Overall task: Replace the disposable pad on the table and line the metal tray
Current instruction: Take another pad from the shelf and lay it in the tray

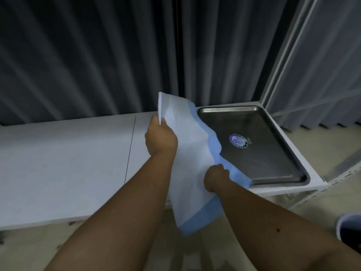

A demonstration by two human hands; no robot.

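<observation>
A white worktop (64, 163) runs across the middle of the frame before dark grey curtains (88, 55). At centre, the left hand (161, 137) and right hand (215, 178) each grip the folded blue-and-white pad (192, 153), overlapping the metal tray (259, 145) at right. The tray's round emblem (238, 141) is unreadable.

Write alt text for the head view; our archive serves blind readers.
Both hands, left hand and right hand, grip a folded white-and-blue disposable pad above the edge of a bare metal tray on a white table, with dark curtains behind.
</observation>
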